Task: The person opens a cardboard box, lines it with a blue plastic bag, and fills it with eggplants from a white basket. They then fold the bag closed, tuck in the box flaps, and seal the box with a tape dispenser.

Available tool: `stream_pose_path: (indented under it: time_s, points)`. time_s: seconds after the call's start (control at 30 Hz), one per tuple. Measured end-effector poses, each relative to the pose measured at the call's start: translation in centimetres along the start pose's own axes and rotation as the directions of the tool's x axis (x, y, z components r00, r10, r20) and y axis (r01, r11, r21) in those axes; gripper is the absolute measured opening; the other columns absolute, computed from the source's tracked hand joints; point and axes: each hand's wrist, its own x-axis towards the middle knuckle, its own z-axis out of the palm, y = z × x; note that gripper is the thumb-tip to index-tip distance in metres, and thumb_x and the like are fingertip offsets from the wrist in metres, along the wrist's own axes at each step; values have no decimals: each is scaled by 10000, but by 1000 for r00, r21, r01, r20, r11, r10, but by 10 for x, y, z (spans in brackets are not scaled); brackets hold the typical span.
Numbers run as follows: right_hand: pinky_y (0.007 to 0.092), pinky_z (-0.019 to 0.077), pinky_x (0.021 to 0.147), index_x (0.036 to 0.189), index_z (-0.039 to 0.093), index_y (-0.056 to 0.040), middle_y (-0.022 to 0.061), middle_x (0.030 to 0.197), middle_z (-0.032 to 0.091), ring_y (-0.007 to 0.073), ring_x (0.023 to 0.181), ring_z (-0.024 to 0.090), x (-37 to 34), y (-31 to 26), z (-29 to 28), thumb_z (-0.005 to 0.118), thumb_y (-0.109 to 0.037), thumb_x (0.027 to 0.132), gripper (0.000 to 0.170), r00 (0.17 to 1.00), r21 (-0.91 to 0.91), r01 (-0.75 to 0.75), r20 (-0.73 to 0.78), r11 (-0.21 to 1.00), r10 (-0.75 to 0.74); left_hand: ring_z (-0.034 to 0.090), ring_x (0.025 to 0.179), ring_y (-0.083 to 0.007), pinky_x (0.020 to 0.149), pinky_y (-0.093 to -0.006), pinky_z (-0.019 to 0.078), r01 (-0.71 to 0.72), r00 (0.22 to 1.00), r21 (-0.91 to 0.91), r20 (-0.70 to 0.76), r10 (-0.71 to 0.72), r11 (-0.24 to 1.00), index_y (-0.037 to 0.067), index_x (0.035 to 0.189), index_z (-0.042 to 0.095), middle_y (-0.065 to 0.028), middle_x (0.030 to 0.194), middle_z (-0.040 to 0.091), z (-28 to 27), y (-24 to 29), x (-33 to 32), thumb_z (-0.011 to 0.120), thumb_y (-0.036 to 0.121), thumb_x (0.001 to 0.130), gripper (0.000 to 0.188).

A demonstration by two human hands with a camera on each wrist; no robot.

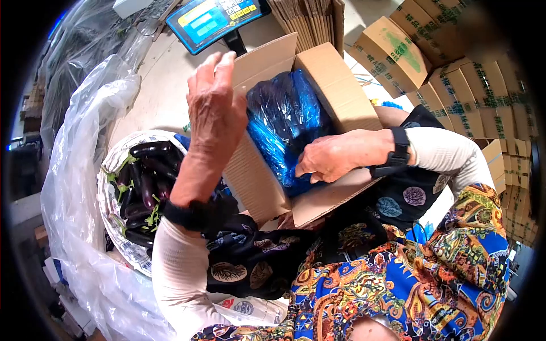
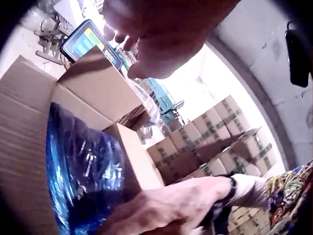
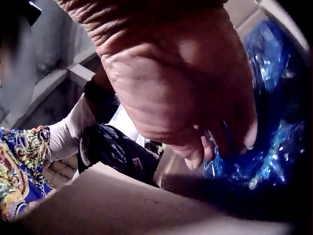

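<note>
Blue plastic bag [image 1: 284,122] sits inside the open carton [image 1: 259,176], mid scene, flaps spread; dark contents show through the film, can't make out what they are. Our right hand [image 1: 335,156] is at the bag's near end, fingers bent down and touching the film; can't tell if they pinch it or just press, so grip width there is unconfirmed. Our left hand [image 1: 213,108] is up by the carton's far left side, fingers loosely spread, holding nothing. Handling, our read: film is thin, soft and shiny, so likely slippery and easy to tear if we pull one fold; filled bag looks bulky and probably fairly heavy, with contents that may shift or bruise. Best hold is both palms under or round the full bulk, or a wide gathered handful of film, not fingertips on one crease. Carton is stiffer but its flaps should bend, so we'd steady it by the walls. Around it: basket [image 1: 108,213] of eggplants [image 1: 147,187] to the left, weighing-scale display [image 1: 207,25] on the far side, printed cartons [image 1: 398,57] stacked to the right
</note>
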Motion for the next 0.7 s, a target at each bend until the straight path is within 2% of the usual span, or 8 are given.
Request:
stream_pose_path:
  time_s: [0.13, 0.2, 0.27, 0.3, 0.37, 0.4, 0.5, 0.7]
  points:
    - [452, 499, 820, 1048, 604, -20, 185, 1063, 600, 379, 1030, 577, -13, -27, -28, 637, -131, 836, 241, 925, -342, -321, 87, 883, 370, 574, 1063, -388, 881, -441, 482, -94, 995, 115, 34, 91, 989, -1, 1175, 592, -198, 1108, 598, 29, -30, 6, 636, 26, 736, 441]
    - [441, 493, 858, 1120, 587, -27, 191, 1189, 554, 382, 1063, 556, -42, -24, -31, 640, -107, 829, 306, 936, -356, -265, -318, 896, 151, 617, 967, -378, 814, -444, 508, -50, 978, 24, 203, 44, 998, 7, 1127, 622, -185, 1037, 615, 32, -36, 9, 632, 42, 744, 385]
    - [444, 480, 913, 1175, 563, -22, 192, 1278, 507, 399, 1087, 548, -58, -38, -42, 673, -145, 835, 378, 836, -367, -459, -485, 809, 255, 634, 885, -380, 765, -429, 517, -37, 956, -20, 290, 41, 999, 68, 1152, 625, -183, 1012, 621, 24, -35, 11, 629, 91, 792, 361]
    - [432, 465, 887, 1086, 562, 24, 177, 1112, 563, 358, 1039, 540, -68, -35, -35, 702, -205, 818, 380, 791, -365, -443, -589, 819, 166, 635, 872, -380, 759, -431, 517, -33, 948, -44, 315, 45, 998, 72, 1139, 632, -183, 997, 625, 23, -35, 10, 629, 96, 799, 341]
    - [446, 477, 858, 1112, 569, 15, 184, 1096, 575, 365, 1021, 565, -77, -50, -37, 712, -238, 817, 414, 922, -124, -158, -373, 980, 102, 649, 858, -358, 752, -431, 519, -26, 917, -114, 394, 69, 993, 85, 1093, 654, -184, 966, 640, 23, -31, 11, 628, 137, 841, 259]
    - [453, 483, 843, 1125, 573, 10, 188, 1087, 581, 369, 1012, 578, -81, -59, -33, 716, -254, 816, 431, 963, 31, -25, -268, 999, 32, 652, 949, -351, 819, -411, 523, 90, 647, 78, 754, -118, 993, 51, 1089, 649, -205, 1082, 641, 24, -18, 13, 639, 198, 862, 270]
    - [485, 494, 756, 1032, 614, -35, 159, 982, 640, 379, 931, 619, -83, -67, -2, 718, -259, 820, 325, 980, -15, -190, -63, 982, 189, 534, 1193, -400, 1001, -457, 432, -127, 789, 44, 610, 74, 991, -6, 1218, 581, -271, 1307, 527, 45, -12, -38, 673, 385, 852, 543]
    - [512, 440, 609, 857, 561, -23, 212, 690, 591, 439, 746, 595, -57, -6, 4, 729, -254, 824, 288, 854, 74, -330, -402, 941, 331, 258, 1399, -477, 1114, -563, 270, 19, 669, 24, 742, -31, 1000, -34, 1421, 387, -337, 1485, 279, 41, 3, -39, 723, 729, 627, 1151]
